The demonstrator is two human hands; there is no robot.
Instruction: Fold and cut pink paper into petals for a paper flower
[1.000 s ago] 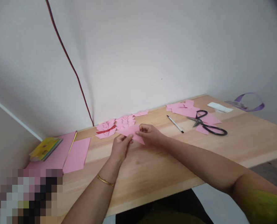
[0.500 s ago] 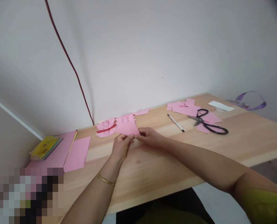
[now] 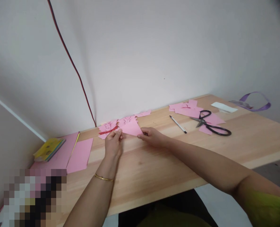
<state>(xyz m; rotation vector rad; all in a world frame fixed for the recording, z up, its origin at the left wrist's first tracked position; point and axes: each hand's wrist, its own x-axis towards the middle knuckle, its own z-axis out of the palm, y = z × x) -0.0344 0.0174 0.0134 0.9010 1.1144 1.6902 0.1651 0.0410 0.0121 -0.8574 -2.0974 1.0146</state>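
Note:
A plain pink paper piece [image 3: 131,128] is held up between my two hands, just above the wooden table. My left hand [image 3: 113,140] pinches its left corner between thumb and fingers. At the right corner, my right hand [image 3: 149,136] grips it the same way. Right behind the held piece lie pink paper cutouts [image 3: 127,120] with jagged edges and cut slits. Beside them, another cutout [image 3: 108,126] has a red strip [image 3: 105,130] across it, partly behind my left hand.
Black-handled scissors [image 3: 202,122] rest on pink scraps [image 3: 189,109] at the right, near a white pen [image 3: 178,125] and a white strip [image 3: 223,107]. Pink sheets [image 3: 80,154] and a yellow packet [image 3: 47,149] lie left. A dark red cable [image 3: 77,72] runs down the wall.
My left hand has slid left along the paper's near edge, away from my right hand. The right hand stays almost in place at the right corner.

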